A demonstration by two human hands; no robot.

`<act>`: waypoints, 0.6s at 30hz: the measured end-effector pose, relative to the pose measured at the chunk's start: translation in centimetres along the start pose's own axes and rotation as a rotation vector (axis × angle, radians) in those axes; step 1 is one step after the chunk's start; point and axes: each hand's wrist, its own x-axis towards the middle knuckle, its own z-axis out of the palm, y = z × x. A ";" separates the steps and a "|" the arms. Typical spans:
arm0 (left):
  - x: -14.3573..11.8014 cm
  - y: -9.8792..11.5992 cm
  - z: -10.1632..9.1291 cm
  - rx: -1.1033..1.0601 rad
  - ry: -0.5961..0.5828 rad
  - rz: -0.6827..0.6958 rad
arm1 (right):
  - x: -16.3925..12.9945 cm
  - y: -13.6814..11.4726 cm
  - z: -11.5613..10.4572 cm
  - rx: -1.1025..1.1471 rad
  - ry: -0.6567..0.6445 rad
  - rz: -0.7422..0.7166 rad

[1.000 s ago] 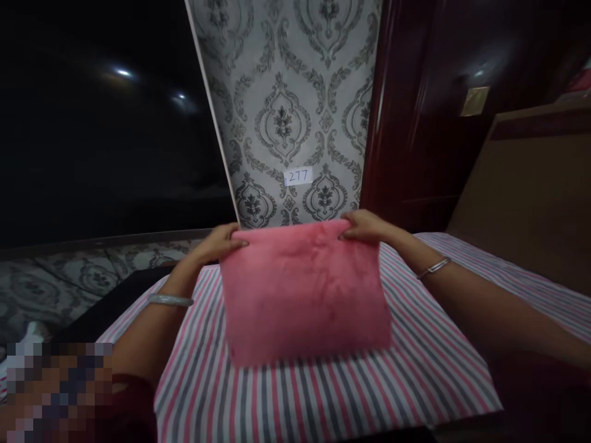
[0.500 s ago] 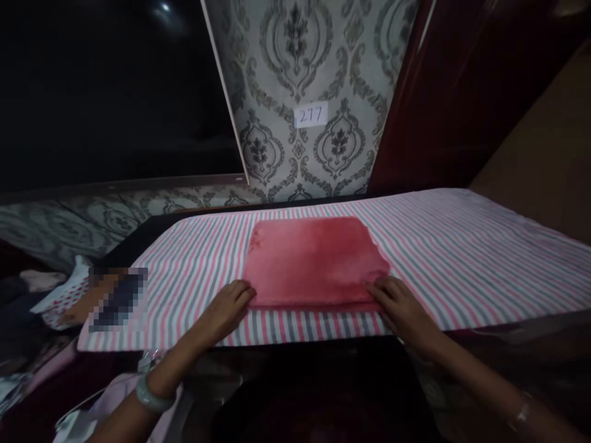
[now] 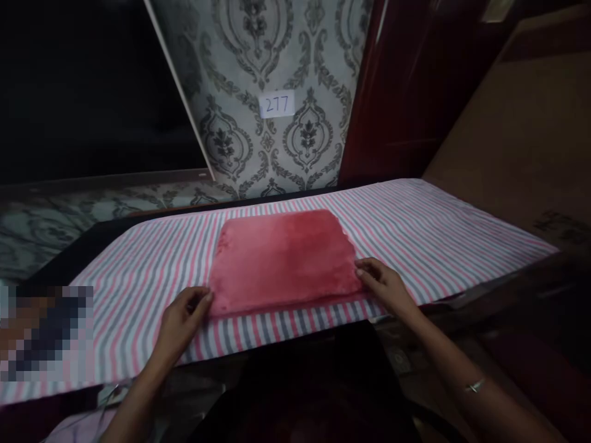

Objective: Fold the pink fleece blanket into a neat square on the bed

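A pink, plush folded towel [image 3: 282,258] lies flat as a neat rectangle on the striped cloth [image 3: 415,221] covering the surface. The left hand [image 3: 182,317] touches its near left corner, the right hand [image 3: 385,286] its near right corner, fingers loosely open.

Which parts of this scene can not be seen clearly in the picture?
- Head view: the underside and inner layers of the folded pink cloth are hidden by its top layer.
- The left hand and right hand rest at its near corners; whether the fingertips pinch it cannot be told.
- A pixelated patch covers the lower left.
- The striped sheet hides the surface under it.
- The upper left is too dark.
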 end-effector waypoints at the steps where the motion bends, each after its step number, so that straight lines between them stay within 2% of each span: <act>1: 0.1 0.1 0.0 -0.041 -0.010 -0.050 | 0.1 -0.1 0.0 0.032 -0.010 0.026; 4: 0.6 0.6 -0.2 -0.152 -0.070 -0.185 | 0.3 -0.6 -0.1 0.110 -0.055 0.075; 7: 1.0 1.1 -0.4 -0.177 -0.133 -0.248 | 0.5 -1.5 -0.2 0.148 -0.094 0.057; 9: 1.1 1.3 -0.4 -0.170 -0.141 -0.234 | 0.5 -1.9 -0.3 0.186 -0.069 0.021; 13: 1.0 1.3 -0.2 -0.214 -0.027 -0.166 | 0.0 -1.5 -0.5 0.255 -0.016 0.022; 15: 0.9 1.0 -0.1 -0.242 -0.007 -0.180 | -0.3 -0.8 -0.8 0.262 -0.050 0.081; 18: 0.4 0.4 0.1 -0.228 -0.060 -0.207 | -0.3 0.0 -1.4 0.258 -0.146 0.137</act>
